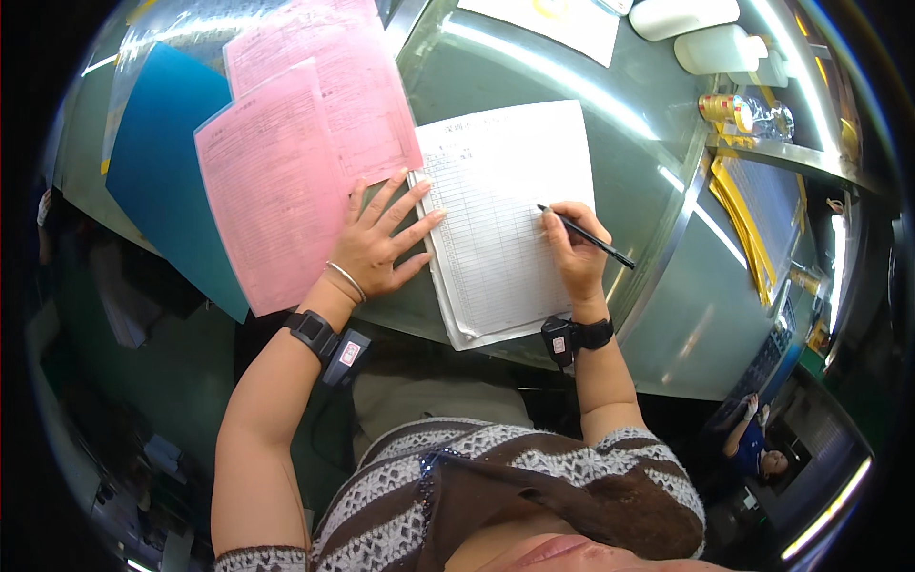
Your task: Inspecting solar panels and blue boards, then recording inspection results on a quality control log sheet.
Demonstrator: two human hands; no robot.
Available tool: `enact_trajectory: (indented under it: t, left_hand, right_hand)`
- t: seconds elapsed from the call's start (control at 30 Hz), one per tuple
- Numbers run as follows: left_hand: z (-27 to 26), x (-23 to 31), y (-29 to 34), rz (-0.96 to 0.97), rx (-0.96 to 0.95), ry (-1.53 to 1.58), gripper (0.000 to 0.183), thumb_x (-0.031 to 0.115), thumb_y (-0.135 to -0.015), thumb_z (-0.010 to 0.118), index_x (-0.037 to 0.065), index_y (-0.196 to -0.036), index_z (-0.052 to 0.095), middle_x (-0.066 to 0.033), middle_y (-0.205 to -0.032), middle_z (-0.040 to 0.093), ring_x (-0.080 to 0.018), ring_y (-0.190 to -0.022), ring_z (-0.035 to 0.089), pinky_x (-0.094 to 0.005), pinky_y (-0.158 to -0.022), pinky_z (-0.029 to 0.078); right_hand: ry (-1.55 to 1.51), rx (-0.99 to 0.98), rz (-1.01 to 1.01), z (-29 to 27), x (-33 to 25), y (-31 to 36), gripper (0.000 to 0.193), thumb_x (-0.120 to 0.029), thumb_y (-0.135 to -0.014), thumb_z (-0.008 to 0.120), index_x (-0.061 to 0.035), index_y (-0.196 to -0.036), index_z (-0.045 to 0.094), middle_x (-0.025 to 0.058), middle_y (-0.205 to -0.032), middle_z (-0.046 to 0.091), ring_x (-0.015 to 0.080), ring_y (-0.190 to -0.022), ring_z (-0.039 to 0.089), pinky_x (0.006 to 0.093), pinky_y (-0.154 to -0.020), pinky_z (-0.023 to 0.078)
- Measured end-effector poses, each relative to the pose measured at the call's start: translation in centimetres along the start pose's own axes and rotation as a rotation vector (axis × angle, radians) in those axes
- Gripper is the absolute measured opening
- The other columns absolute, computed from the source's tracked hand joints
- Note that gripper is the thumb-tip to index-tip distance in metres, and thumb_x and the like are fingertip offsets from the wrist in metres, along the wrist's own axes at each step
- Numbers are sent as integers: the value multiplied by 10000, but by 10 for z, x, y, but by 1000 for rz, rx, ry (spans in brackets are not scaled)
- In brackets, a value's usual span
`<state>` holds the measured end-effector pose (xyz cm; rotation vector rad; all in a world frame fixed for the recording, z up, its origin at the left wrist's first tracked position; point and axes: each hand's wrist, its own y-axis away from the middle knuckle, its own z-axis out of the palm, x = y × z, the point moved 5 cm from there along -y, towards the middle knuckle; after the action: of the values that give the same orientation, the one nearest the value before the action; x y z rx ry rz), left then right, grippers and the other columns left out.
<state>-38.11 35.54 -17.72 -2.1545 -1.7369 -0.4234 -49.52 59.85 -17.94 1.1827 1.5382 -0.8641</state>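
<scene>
A stack of white printed forms with a ruled table lies at the middle of the table. My right hand rests on its right side, fingers closed round a black pen whose tip is close to the page. Spread flat, my left hand lies at the stack's left edge, its fingertips touching the paper and nothing held in it. Left of that hand is a pink printed sheet, overlapping another pink sheet. Partly under them sits a blue folder.
White plastic bottles stand at the far right near a clear bottle. Yellow-edged papers lie beyond a metal strip on the right. Another white sheet is at the far edge. A person in blue is at the lower right.
</scene>
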Motion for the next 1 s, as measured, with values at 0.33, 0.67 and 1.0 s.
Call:
enact_trajectory:
  t: [0.33, 0.67, 1.0]
  left_hand:
    - [-2, 3, -3, 6, 0, -30, 489, 361, -753, 662, 232, -1218, 584, -85, -1414, 409, -325, -1353, 292, -546, -1103, 144]
    - [-3, 3, -2, 2, -9, -39, 472, 376, -765, 650, 232, -1211, 590, -87, -1407, 418, -325, -1349, 300, -536, -1105, 146]
    - [-3, 3, -4, -1, -4, -44, 466, 376, -761, 657, 232, -1200, 596, -87, -1401, 424, -323, -1347, 305, -535, -1103, 157]
  right_hand:
    - [90, -64, -72, 3, -4, -3, 115, -11, -804, 674, 17, -915, 658, 82, -810, 667, 117, -676, 609, 219, -631, 481]
    - [144, -52, -140, 5, -12, -3, 88, -24, -805, 679, 14, -881, 658, 80, -778, 654, 118, -645, 586, 225, -595, 471]
    - [55, 12, -44, 2, 0, -1, 103, -42, -819, 680, 21, -894, 651, 77, -771, 650, 112, -627, 579, 223, -588, 469]
